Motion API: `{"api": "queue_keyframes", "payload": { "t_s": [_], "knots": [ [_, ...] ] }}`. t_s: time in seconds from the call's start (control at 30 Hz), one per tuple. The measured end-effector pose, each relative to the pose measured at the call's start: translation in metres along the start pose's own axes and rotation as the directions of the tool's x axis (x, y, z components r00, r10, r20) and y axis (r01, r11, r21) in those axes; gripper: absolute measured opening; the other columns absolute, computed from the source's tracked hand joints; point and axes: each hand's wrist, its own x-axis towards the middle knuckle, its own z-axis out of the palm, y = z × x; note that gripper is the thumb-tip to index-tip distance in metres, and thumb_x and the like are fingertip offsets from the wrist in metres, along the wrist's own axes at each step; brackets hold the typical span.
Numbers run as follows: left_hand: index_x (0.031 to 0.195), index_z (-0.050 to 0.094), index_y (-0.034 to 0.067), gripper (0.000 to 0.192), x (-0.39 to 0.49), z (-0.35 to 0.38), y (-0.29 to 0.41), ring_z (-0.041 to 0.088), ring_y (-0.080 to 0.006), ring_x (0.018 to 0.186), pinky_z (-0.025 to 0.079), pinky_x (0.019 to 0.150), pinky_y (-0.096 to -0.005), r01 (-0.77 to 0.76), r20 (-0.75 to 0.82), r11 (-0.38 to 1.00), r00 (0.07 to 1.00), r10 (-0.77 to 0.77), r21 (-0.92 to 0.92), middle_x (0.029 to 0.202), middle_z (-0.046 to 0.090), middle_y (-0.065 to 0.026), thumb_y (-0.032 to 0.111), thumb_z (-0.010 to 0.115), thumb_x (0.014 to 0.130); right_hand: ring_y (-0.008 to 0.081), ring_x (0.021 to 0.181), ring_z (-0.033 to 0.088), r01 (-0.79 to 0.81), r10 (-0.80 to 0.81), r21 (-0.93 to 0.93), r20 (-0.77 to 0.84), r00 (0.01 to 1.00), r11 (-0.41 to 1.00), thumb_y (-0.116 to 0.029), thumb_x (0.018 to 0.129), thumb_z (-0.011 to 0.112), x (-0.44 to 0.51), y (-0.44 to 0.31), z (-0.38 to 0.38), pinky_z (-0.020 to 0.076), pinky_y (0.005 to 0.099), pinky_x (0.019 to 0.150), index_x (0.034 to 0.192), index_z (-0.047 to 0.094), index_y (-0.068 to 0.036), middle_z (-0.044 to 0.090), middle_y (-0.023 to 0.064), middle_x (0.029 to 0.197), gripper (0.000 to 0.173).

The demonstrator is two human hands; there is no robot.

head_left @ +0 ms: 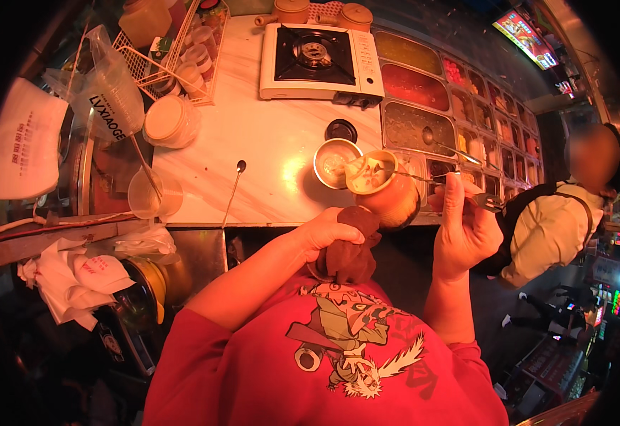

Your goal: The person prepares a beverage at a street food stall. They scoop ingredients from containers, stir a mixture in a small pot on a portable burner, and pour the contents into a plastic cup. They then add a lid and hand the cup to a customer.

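My left hand is closed on a dark brown cloth at the lower side of a tilted clay pot; what the cloth wraps is hidden. The pot's mouth leans over a round paper cup with pale contents, and a whitish mixture with pieces lies at its lip. In my right hand is a thin twisted metal utensil, its far end in the pot's mouth. A forked metal end shows beside my right fingers. A black round lid lies behind the cup.
A portable gas stove stands at the back. Metal trays of liquids and toppings line the right. A long spoon, a lidded tub and a plastic container are at left. A person stands at the right.
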Motion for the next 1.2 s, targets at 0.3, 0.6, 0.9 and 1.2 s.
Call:
{"api": "queue_keyframes", "payload": {
  "t_s": [0.3,0.6,0.9,1.2],
  "knots": [
    [0.128,0.056,0.001,0.054,0.001,0.003,0.0,0.064,-0.0256,0.111,0.054,0.097,-0.0411,0.006,-0.006,1.0,1.0,-0.006,0.019,0.118,0.064,-0.0129,0.004,0.069,0.076,0.0118,0.059,0.067,0.028,-0.028,-0.025,0.008,1.0,0.999,0.002,0.091,0.075,0.002,-0.001,-0.003,0.0525,0.0238,0.056,0.097,0.074,0.004,0.073,0.0081,0.077,0.006],
    [0.128,0.057,0.0,0.053,0.003,0.002,-0.004,0.064,-0.0257,0.111,0.054,0.097,-0.0406,-0.005,0.041,1.0,0.999,0.005,-0.016,0.117,0.064,-0.0127,0.003,0.069,0.077,0.0117,0.06,0.067,0.017,-0.017,-0.003,0.025,1.0,1.0,0.003,0.091,0.074,0.001,-0.004,-0.006,0.0526,0.0238,0.057,0.098,0.074,0.004,0.074,0.0088,0.079,0.007],
    [0.124,0.061,-0.004,0.046,0.002,0.005,-0.003,0.067,-0.0277,0.105,0.055,0.092,-0.0404,-0.022,0.028,0.998,0.999,0.023,-0.058,0.112,0.068,-0.0156,0.001,0.065,0.079,0.0101,0.062,0.067,0.048,-0.047,-0.055,0.034,0.998,0.997,0.0,0.095,0.071,0.005,-0.007,-0.005,0.0515,0.0211,0.058,0.1,0.072,0.005,0.073,0.0083,0.077,0.008],
    [0.123,0.061,-0.004,0.045,0.0,0.01,-0.001,0.066,-0.0264,0.104,0.055,0.09,-0.0392,-0.017,0.022,0.998,1.0,0.018,-0.066,0.112,0.068,-0.0153,0.002,0.067,0.079,0.0097,0.062,0.066,-0.003,0.004,-0.038,0.016,1.0,0.999,-0.002,0.097,0.07,0.007,-0.012,-0.007,0.0523,0.0209,0.059,0.102,0.072,0.006,0.072,0.0082,0.076,0.01]
  ]
}}
